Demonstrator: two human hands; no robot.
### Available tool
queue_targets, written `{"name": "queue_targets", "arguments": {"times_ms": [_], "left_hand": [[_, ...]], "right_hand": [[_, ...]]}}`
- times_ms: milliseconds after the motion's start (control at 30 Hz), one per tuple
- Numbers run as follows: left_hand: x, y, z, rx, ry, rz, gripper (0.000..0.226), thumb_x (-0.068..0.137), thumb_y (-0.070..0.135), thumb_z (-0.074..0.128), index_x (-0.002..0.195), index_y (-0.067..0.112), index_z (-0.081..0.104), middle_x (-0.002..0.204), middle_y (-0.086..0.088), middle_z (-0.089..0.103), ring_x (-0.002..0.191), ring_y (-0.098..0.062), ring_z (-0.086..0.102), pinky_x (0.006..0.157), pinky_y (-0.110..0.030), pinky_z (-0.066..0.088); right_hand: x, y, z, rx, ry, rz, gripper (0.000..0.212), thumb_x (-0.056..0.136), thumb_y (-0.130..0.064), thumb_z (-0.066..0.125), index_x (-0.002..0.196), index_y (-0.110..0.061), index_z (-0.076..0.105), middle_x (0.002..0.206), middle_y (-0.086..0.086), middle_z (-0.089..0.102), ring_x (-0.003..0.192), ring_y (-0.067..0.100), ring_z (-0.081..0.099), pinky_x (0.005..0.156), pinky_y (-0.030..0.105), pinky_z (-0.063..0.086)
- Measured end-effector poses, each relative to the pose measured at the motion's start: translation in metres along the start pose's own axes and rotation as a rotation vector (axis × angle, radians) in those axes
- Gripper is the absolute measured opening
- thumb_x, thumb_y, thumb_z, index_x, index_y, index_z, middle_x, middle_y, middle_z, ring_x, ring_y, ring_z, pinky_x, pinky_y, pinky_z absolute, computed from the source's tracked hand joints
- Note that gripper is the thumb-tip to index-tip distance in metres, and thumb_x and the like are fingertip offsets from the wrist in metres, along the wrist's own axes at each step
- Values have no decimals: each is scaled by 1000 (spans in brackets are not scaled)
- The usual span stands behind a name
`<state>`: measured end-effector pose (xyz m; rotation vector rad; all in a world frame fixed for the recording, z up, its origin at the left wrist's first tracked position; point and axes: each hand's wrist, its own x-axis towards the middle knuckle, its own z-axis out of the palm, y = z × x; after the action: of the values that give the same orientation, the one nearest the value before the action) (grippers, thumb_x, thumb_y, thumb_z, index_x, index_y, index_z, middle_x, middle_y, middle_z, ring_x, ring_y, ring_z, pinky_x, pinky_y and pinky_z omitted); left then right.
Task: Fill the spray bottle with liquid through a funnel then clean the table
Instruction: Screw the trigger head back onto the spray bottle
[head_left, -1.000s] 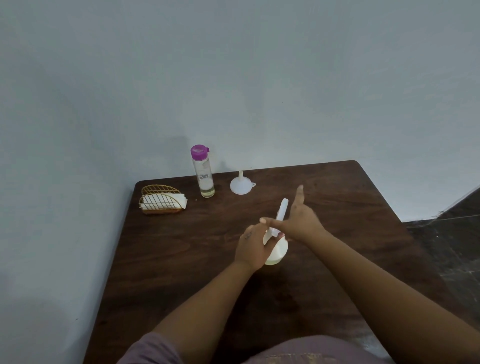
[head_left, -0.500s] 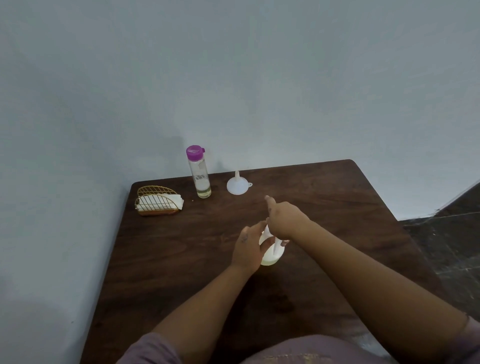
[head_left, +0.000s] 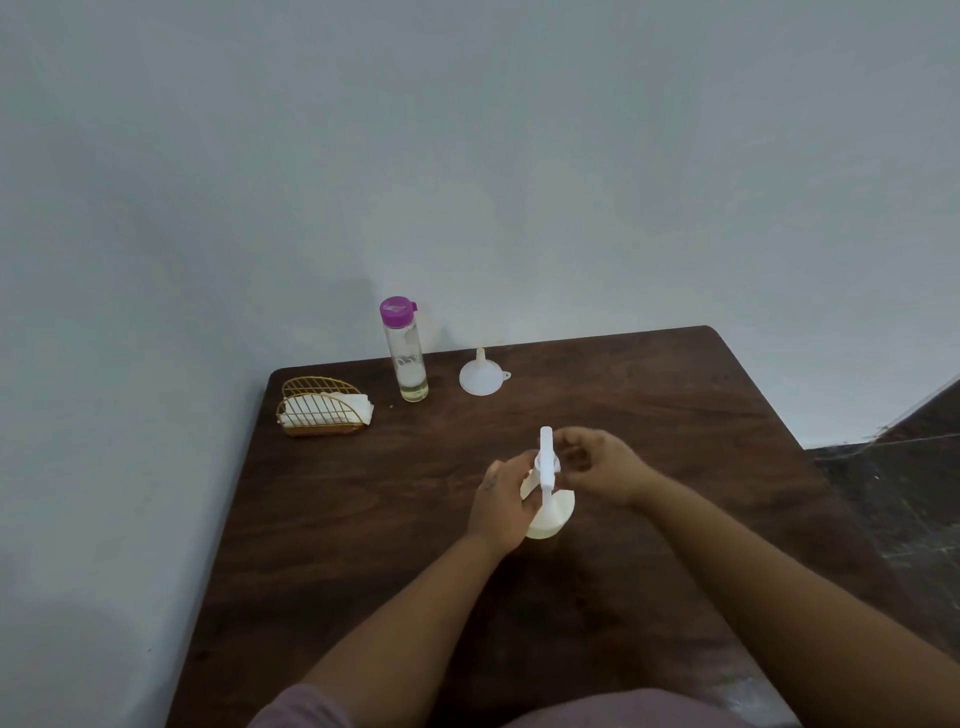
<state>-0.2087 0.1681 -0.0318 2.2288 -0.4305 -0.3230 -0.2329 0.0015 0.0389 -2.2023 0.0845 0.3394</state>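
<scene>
My left hand (head_left: 501, 501) is wrapped around the body of the white spray bottle (head_left: 549, 512), fingers curled round its side and holding it upright on the dark wooden surface (head_left: 363, 519), roughly in the middle between the left and right edges. My right hand (head_left: 597, 470) is at the bottle's top, just to the right of the white spray head (head_left: 546, 457); its fingers are curled in toward the neck under the head, but I cannot tell whether they actually pinch it or only touch it. The nozzle of the spray head points away from me, toward the far edge.

Along the far edge stands a clear bottle with a purple cap (head_left: 405, 349), upright, with a little pale liquid showing at its bottom. Just to its right the white funnel (head_left: 482, 375) sits mouth down with its spout pointing up, apart from the bottle. In the far left corner is a gold wire holder (head_left: 319, 408) with white napkins (head_left: 358, 402) tucked inside it. All three are well apart from my hands and the spray bottle.

The near edge of the surface is covered by my forearms and a mauve sleeve (head_left: 306, 709).
</scene>
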Motion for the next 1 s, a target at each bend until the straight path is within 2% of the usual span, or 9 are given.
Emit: {"name": "queue_targets", "arguments": {"times_ms": [167,333,500,600,700,833,900,967,1000], "left_hand": [[-1,-4,-2,-19,-12,16,43,88,15,61,126,36,56,116,7,63,110,-15,54,91,-39,53],[-6,-10,4,-33,23,45,64,90,17,63,145,36,36,122,1,57,111,-9,49,93,-28,46],[-7,-15,9,-79,40,33,54,91,8,60,141,22,47,117,6,54,116,-18,51,97,-36,47],[-11,-15,14,-96,75,23,43,92,15,61,134,12,52,113,7,50,116,-22,53,99,-45,46],[-13,-16,20,-130,120,-19,41,93,14,61,133,8,51,107,15,45,114,-25,54,99,-47,46],[-9,-22,20,-69,52,-17,49,93,10,60,139,19,47,116,9,40,118,-22,51,100,-38,47],[-7,-24,17,-77,23,-30,50,92,10,61,139,20,47,118,7,37,118,-22,50,100,-38,47],[-4,-24,19,-99,41,-65,49,92,23,64,138,17,47,118,6,39,117,-18,49,101,-35,45],[-4,-24,21,-111,49,-90,52,92,33,63,138,15,47,121,3,42,119,-17,47,101,-32,43]], "right_hand": [[4,23,35,92,294,-116,27,79,-8,74,105,-13,69,98,-5,69,91,7,65,83,24,56],[1,27,62,152,512,-84,16,78,-14,75,87,-18,61,88,-7,62,84,7,61,72,14,49],[5,26,85,276,673,-57,14,81,-11,69,88,-15,57,88,-6,62,88,9,60,75,23,49],[3,23,94,277,734,-31,17,83,-10,68,93,-14,55,93,-5,59,90,8,56,76,22,46],[7,25,90,212,658,-103,26,87,-16,65,110,-15,54,107,-4,56,99,8,53,85,24,49],[11,44,65,120,271,-162,46,87,-31,55,132,-20,53,118,-4,50,114,15,49,95,36,48],[12,46,50,118,184,-236,36,88,-31,56,121,-18,60,112,-6,54,108,9,54,89,28,49],[11,41,43,105,261,-327,13,85,-35,62,96,-27,59,96,-20,55,92,0,55,78,13,43],[10,38,44,118,330,-353,13,83,-33,66,91,-34,55,90,-23,55,86,-1,55,74,10,42]]}}
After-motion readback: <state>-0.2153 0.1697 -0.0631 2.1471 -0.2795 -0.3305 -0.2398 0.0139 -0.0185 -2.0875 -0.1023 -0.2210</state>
